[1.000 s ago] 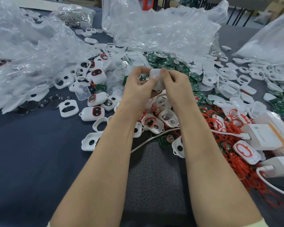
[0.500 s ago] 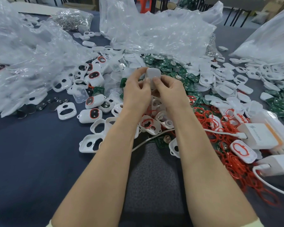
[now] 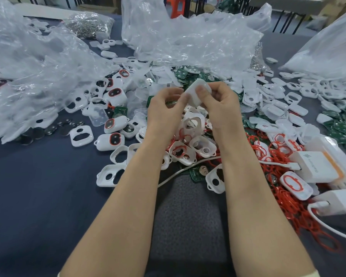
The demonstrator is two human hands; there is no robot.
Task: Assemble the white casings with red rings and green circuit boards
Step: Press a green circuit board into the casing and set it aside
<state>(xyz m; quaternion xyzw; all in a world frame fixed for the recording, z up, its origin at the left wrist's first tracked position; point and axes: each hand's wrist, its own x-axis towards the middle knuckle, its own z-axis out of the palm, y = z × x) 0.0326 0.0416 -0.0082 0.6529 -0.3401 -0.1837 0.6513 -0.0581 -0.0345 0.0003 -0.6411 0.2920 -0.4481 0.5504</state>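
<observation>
A white casing (image 3: 195,92) is held up above the pile between both hands. My right hand (image 3: 221,104) pinches it with the thumb on its face. My left hand (image 3: 165,108) touches its left edge with the fingertips. Below the hands lies a heap of open white casings (image 3: 192,124), some with red rings (image 3: 178,150) fitted. Loose red rings (image 3: 287,200) spread to the right. Green circuit boards (image 3: 183,73) lie behind the hands and at the far right (image 3: 341,126). Assembled casings (image 3: 110,140) sit to the left.
Crumpled clear plastic bags (image 3: 34,72) cover the left and back (image 3: 188,37) of the dark table. Coin cells (image 3: 48,130) lie at the left. White chargers (image 3: 315,166) with a cable (image 3: 180,172) sit at the right. A bag of metal parts (image 3: 88,23) stands far back.
The casing has turned and tilted in my hands, now gripped mainly by the right hand. The left fingers have slid to its edge. Both hands stay above the pile.
</observation>
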